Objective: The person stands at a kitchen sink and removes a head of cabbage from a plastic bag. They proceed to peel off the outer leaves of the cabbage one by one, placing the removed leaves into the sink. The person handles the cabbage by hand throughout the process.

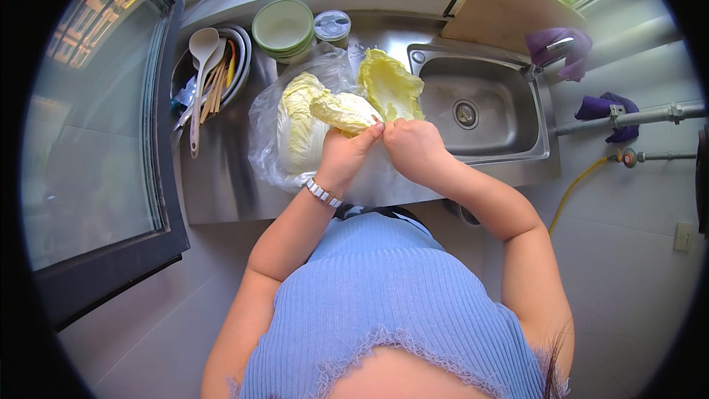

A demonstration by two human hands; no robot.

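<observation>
My left hand [350, 151] grips a pale yellow Chinese cabbage leaf [346, 111] by its near end. Against the left thumb, my right hand [412, 147] is curled with its fingers pinched at that same end; the exact grip point is hidden. Left of the held leaf, a head of Chinese cabbage [299, 124] lies on a clear plastic bag [263, 138]. Beyond my right hand, a loose cabbage leaf [390, 83] rests cupped on the steel counter [221, 188], beside the sink.
At right is a steel sink basin [487, 94] with a faucet [534, 71] draped in purple cloth [576, 55]. Metal bowls [243, 61] with utensils, stacked green bowls [283, 25] and a lidded tub [332, 27] stand behind. A wooden board [504, 16] leans there. An open window [105, 122] borders the left.
</observation>
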